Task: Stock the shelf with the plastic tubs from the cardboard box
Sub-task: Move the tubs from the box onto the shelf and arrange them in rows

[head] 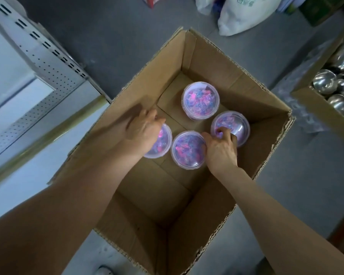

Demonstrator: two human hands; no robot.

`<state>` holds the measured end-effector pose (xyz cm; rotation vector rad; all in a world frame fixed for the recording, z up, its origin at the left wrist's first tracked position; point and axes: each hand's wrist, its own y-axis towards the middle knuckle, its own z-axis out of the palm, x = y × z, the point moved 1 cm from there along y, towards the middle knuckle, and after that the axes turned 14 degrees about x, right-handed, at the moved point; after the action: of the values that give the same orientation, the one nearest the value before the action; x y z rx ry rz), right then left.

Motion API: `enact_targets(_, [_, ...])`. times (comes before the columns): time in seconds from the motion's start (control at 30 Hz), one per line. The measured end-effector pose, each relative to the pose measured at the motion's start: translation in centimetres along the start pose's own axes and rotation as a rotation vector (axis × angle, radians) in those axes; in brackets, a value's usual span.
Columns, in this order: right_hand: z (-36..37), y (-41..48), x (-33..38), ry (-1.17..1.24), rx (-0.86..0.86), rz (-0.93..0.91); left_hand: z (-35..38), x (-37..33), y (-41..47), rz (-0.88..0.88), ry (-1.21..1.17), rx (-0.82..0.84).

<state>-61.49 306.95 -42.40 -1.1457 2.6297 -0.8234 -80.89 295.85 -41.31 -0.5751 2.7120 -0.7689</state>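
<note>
An open cardboard box (266,108) stands on the floor with several clear plastic tubs of pink and purple filling at its bottom. My left hand (145,132) reaches in and lies over the leftmost tub (164,143), fingers curled round its far rim. My right hand (221,149) grips the rightmost tub (239,126), fingertips curled on its lid and thumb down beside the middle tub (187,149). A further tub (201,100) stands untouched behind them. The white metal shelf (48,62) is at the left.
A second cardboard box (314,104) holding shiny metal bowls stands at the right. White plastic bags (242,14) lie on the grey floor beyond the box. The shelf's perforated back panel and lower board (14,175) run close along the box's left side.
</note>
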Motion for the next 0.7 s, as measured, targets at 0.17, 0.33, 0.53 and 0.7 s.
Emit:
enact_targets(0.17, [0.2,-0.8,1.6,0.013,0.065,0.142,1.5,0.6,-4.8,-0.064,-0.012,-0.065])
enact_targets(0.33, [-0.2,-2.2,2.2,0.202,0.148,0.243,1.2,1.1,-9.3,-0.067,-0.014,-0.071])
enact_targets(0.53, [-2.8,-6.0,3.3,0.334,0.099,0.313,-0.7,1.4,-15.5,-0.122,-0.138,-0.122])
enact_targets(0.7, [-6.4,-11.9,5.9,0.427,-0.076,0.280,-3.5,2.1,-23.4,-0.165,-0.209,-0.198])
